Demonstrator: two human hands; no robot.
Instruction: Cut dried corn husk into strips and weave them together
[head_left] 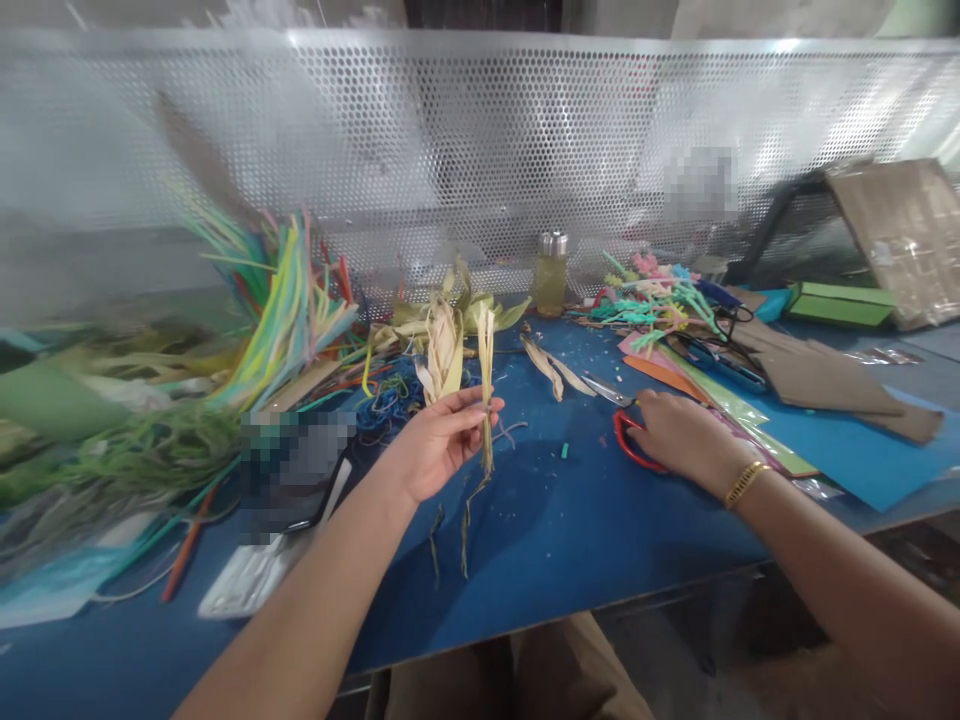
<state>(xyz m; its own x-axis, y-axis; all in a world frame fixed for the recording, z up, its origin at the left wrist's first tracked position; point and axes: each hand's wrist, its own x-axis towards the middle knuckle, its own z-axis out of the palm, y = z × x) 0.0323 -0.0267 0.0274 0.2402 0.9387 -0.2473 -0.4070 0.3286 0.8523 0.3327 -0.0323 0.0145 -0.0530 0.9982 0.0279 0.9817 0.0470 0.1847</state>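
My left hand (439, 440) is raised over the blue table (540, 540), fingers pinched on a bundle of dried corn husk strips (459, 350) that stands upright, with thin ends hanging below the hand. My right hand (679, 435) lies on the table over the red handles of a pair of scissors (626, 420), whose blades point up and left. Its fingers curl round the handles. A gold bracelet (742, 483) is on that wrist.
Loose husks (551, 368) and a small glass jar (551, 272) lie behind. Coloured straws (289, 310) and green fibres (142, 450) pile at the left. Coloured paper sheets (847, 450), pipe-cleaner figures (652, 295), brown cardboard (900, 235) and a green box (840, 303) sit right. A perforated metal screen (480, 140) backs the table.
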